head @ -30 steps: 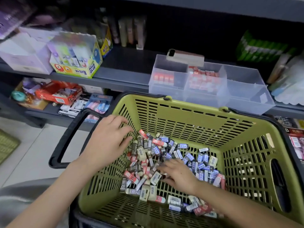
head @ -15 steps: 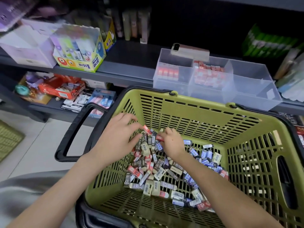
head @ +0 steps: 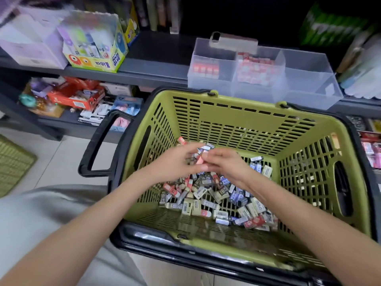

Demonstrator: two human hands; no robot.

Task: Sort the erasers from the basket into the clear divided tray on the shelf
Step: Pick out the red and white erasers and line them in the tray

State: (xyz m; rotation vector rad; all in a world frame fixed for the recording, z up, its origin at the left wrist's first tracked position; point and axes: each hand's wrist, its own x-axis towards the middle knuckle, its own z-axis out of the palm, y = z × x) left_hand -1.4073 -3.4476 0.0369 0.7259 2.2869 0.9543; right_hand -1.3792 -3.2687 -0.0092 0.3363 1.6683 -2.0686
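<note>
Head view shows your two hands meeting over the green basket, which fills the frame from the centre out to 4 o'clock. Your left grip curls round a pink-sleeved eraser, with what look like one or two blue-and-grey ones held just above it; blur hides the count. Your right grip pinches the same pink eraser from the 3 o'clock side, so both hands are on it and it sits above the heap, not yet on its way to the shelf.

At 1 o'clock the clear divided tray stands on that shelf, just behind the basket's far rim. Its left compartment holds a neat row of red-and-white erasers, its middle compartment a fuller stack of the same colours, and I can make out none in its right compartment.

By my judgement you are early in the job. The loose erasers are heaped on the basket floor from the centre towards 5 o'clock: cream, blue, grey and red sleeves mixed together, dozens of them. Only the red kinds seem sorted; the blue, grey and cream ones all appear left to do.
</note>
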